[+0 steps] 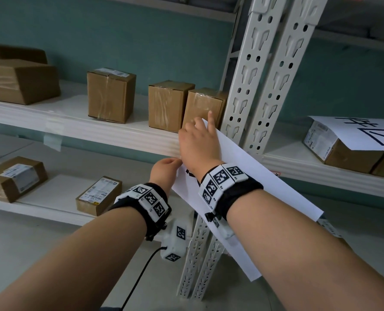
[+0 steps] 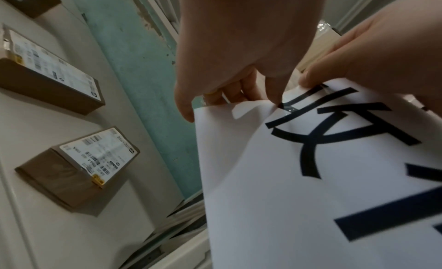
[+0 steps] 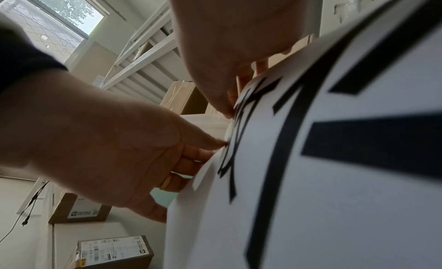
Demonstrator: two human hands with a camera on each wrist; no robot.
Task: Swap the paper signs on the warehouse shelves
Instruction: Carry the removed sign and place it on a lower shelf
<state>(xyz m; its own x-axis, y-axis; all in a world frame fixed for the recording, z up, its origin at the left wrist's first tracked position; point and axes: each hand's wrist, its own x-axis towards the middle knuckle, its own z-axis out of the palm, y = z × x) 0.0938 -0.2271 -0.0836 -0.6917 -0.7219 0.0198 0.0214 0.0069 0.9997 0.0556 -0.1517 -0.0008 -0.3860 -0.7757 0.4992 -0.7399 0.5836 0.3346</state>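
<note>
While the left hand (image 1: 164,170) pinches its upper-left edge between thumb and fingers, the white paper sign with bold black characters (image 1: 249,180) hangs tilted against the pale shelf edge (image 1: 119,135). The right hand (image 1: 197,143) grips its top edge just beside, forefinger raised toward a brown cardboard box (image 1: 203,108).

Both bare forearms reach forward and upward, each wrist wrapped in a black band carrying white blocks printed with black square markers. The left hand (image 1: 164,170) sits lower, its thumb and fingers pinched together. The right hand (image 1: 197,142) is just above it, index finger extended upward, the thumb pinching.
</note>
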